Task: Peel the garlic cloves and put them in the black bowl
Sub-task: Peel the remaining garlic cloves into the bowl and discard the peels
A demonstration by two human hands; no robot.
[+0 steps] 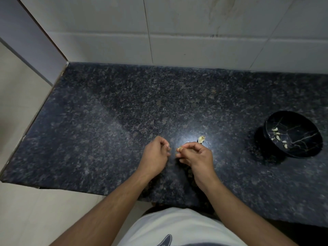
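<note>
While the dark speckled countertop lies bare on the left, the left hand sits just left of centre with its fingers curled in; whether anything is pinched at the fingertips cannot be told. Just beside it, not touching, the right hand pinches a small pale garlic clove between thumb and forefinger, the other fingers curled under. Immediately behind that hand, a piece of garlic or its skin lies on the counter; which it is cannot be told. Well to the right stands the black bowl, tilted toward the camera, with several peeled cloves inside.

Hazards from here, as a judgement:
- The clove is small and held only at the fingertips; peeling force may flick it onto the counter or floor.
- The bowl is well apart from the hands; a toss could miss, or glance off its tilted wall.
</note>
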